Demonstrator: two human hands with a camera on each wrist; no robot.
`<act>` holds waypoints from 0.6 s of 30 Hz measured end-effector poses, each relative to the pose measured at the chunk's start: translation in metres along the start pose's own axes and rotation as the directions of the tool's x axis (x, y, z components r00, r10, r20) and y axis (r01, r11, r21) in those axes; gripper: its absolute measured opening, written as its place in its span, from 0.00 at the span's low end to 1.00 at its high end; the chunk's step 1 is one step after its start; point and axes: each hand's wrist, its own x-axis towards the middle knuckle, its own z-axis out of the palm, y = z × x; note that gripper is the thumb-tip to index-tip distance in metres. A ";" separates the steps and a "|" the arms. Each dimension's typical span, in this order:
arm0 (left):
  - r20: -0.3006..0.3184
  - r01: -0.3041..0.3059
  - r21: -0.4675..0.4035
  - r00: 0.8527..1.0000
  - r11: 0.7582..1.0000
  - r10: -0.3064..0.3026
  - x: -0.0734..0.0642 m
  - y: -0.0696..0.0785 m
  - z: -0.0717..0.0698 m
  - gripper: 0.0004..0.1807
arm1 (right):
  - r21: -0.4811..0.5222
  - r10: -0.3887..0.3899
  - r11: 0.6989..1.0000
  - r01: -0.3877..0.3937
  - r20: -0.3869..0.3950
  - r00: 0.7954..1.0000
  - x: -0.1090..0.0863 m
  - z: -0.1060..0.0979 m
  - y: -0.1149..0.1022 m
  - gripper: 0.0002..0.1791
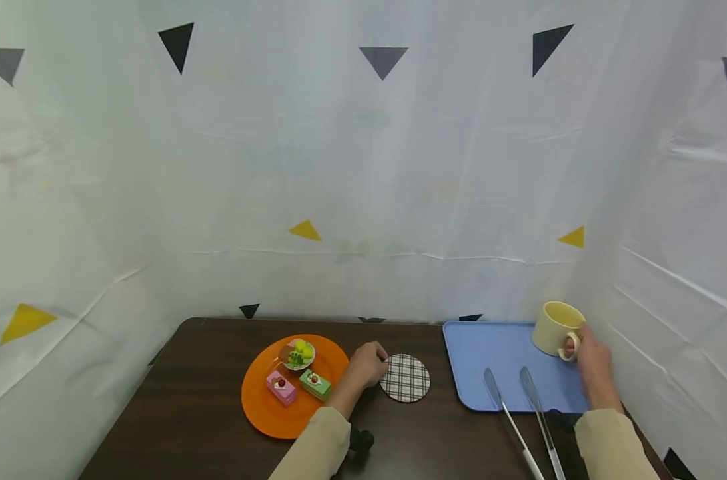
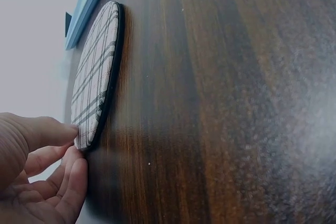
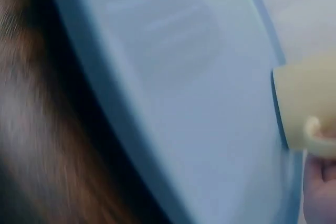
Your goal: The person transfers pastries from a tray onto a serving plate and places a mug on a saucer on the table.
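My left hand (image 1: 368, 366) pinches the left edge of a round plaid coaster (image 1: 405, 378) between thumb and fingers. In the left wrist view the coaster (image 2: 97, 77) lies low over the dark wood, its black underside edge showing. On the far right, my right hand (image 1: 595, 363) grips the handle of a pale yellow mug (image 1: 552, 328). The mug is upright over the back right corner of a blue tray (image 1: 495, 353). In the right wrist view only part of the mug (image 3: 304, 103) shows, with curled fingers (image 3: 320, 198) under its handle.
Two silver knife-like utensils with white handles, one (image 1: 513, 423) left of the other (image 1: 542, 420), rest across the tray's front edge. Left of my left hand, an orange plate (image 1: 258, 400) bears a small food bowl (image 1: 298, 355), a pink cake (image 1: 281, 388) and a green cake (image 1: 316, 385).
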 end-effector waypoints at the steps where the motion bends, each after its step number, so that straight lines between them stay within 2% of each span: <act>1: 0.001 -0.003 -0.002 1.000 1.000 0.003 0.000 0.000 0.001 0.06 | 0.067 0.023 0.998 -0.022 -0.012 1.000 -0.001 0.000 0.000 0.34; 2: 0.003 -0.007 -0.005 1.000 1.000 0.007 0.000 0.000 0.001 0.06 | 0.145 0.045 0.989 -0.040 -0.031 0.999 -0.002 0.000 0.000 0.33; 4: 0.006 -0.015 -0.014 1.000 1.000 0.015 0.000 0.000 0.002 0.07 | 0.304 0.096 0.950 -0.069 -0.077 0.992 -0.003 0.000 0.000 0.30; 6: 0.011 -0.019 -0.021 1.000 1.000 0.019 -0.001 0.000 0.003 0.07 | 0.393 0.134 0.916 -0.075 -0.126 0.983 -0.006 0.001 0.001 0.28; 8: 0.013 -0.019 -0.024 1.000 1.000 0.019 -0.002 -0.001 0.004 0.07 | 0.422 0.147 0.905 -0.058 -0.181 0.972 -0.007 0.002 0.002 0.26; 12: 0.013 -0.014 -0.018 1.000 1.000 0.014 -0.002 -0.003 0.004 0.07 | 0.406 0.176 0.912 -0.059 -0.256 0.950 -0.009 0.004 0.006 0.25; 18: 0.004 -0.010 -0.019 1.000 1.000 0.010 0.000 -0.004 0.000 0.07 | 0.421 0.213 0.903 -0.083 -0.272 0.938 -0.007 0.009 0.008 0.22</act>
